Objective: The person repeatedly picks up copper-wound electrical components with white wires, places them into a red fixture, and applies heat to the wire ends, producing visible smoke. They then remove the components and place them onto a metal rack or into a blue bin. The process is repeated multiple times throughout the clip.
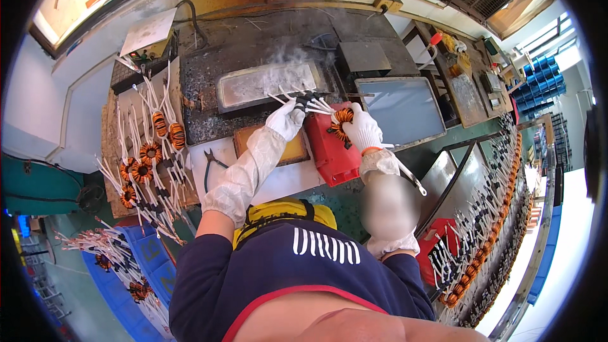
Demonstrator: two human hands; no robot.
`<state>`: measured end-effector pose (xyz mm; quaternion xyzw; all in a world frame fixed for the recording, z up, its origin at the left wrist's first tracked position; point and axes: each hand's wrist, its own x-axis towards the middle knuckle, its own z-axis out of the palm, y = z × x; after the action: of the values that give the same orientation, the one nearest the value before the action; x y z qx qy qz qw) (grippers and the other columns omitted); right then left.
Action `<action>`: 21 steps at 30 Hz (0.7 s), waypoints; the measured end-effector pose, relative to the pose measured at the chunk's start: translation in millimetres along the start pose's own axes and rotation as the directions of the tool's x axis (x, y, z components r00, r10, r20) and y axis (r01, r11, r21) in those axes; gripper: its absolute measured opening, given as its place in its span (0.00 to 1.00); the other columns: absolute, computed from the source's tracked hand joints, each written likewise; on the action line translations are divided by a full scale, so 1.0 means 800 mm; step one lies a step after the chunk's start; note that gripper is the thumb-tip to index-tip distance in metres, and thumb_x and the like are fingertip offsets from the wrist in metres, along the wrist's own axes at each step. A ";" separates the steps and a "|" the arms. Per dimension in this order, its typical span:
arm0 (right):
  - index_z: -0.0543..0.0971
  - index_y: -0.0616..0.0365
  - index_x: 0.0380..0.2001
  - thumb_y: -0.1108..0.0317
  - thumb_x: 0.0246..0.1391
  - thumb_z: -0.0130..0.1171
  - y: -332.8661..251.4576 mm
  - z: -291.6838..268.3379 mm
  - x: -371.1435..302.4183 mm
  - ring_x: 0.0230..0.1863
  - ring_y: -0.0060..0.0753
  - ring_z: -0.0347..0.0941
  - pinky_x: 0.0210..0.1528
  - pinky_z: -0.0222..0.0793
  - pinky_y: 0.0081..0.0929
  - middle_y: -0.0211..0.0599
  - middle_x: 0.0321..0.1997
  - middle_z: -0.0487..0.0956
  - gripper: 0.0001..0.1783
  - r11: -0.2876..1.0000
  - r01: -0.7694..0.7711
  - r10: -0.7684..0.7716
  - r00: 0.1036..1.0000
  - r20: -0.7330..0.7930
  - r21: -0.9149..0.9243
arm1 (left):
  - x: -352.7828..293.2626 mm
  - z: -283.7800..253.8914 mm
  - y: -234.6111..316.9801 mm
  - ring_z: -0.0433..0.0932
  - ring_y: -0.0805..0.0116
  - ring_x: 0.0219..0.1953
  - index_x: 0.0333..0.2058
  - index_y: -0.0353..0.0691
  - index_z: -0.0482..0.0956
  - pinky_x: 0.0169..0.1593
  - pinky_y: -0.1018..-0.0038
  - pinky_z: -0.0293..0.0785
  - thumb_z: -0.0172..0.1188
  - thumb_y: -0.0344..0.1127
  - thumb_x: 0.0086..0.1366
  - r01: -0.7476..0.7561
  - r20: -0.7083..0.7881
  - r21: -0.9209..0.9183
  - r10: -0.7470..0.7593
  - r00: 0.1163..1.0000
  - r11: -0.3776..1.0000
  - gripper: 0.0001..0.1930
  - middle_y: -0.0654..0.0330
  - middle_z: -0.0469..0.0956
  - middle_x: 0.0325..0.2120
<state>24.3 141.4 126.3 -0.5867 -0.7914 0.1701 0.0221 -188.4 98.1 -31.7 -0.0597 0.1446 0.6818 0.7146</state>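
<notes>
My right hand (365,129), in a white knit glove, is closed around the side of a copper-wound toroidal coil (342,120). White-sleeved lead wires (318,106) with black sleeves run left from the coil. My left hand (286,120), gloved in white too, has its fingers closed on these leads near the black sleeves. The lead ends reach the right front edge of a smoking rectangular metal pot (235,92) with a silvery surface; whether they touch it I cannot tell. A red plastic bin (332,152) sits right below the coil. One long white lead (413,177) with a ring terminal hangs past my right wrist.
Several finished-looking coils (151,152) lie on a wooden board at left. Pliers (212,168) and a yellowish tray (242,142) are near my left forearm. A grey-topped tray (405,111) stands at right. A rack (487,247) of coils flanks my right side; a blue crate (142,256) is lower left.
</notes>
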 end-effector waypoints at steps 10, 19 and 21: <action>0.69 0.48 0.53 0.61 0.47 0.60 0.040 0.013 -0.031 0.45 0.62 0.76 0.46 0.73 0.51 0.56 0.44 0.78 0.27 0.999 -0.020 0.021 0.999 -0.045 0.030 | -0.020 0.019 -0.028 0.78 0.67 0.24 0.42 0.40 0.76 0.29 0.74 0.79 0.54 0.32 0.69 0.013 -0.022 0.029 -0.013 1.000 0.999 0.06 0.60 0.78 0.28; 0.70 0.46 0.53 0.65 0.48 0.59 0.064 0.024 -0.073 0.46 0.61 0.74 0.48 0.71 0.49 0.53 0.48 0.75 0.26 0.984 -0.008 0.039 0.984 -0.172 0.179 | -0.050 0.048 -0.046 0.80 0.68 0.26 0.43 0.42 0.77 0.31 0.75 0.81 0.54 0.30 0.69 0.006 0.005 0.119 -0.007 1.000 0.993 0.07 0.59 0.80 0.29; 0.70 0.46 0.53 0.67 0.48 0.59 0.074 0.040 -0.077 0.48 0.60 0.73 0.50 0.70 0.47 0.53 0.48 0.75 0.26 0.949 0.090 0.004 0.956 -0.295 0.302 | -0.052 0.057 -0.050 0.80 0.68 0.26 0.44 0.41 0.77 0.32 0.75 0.81 0.54 0.30 0.69 -0.020 0.008 0.123 0.019 1.000 0.992 0.07 0.58 0.80 0.30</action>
<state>90.8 91.3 89.1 -0.5768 -0.7553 0.2043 0.2348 -144.5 68.7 18.9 -0.0119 0.1847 0.6786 0.7108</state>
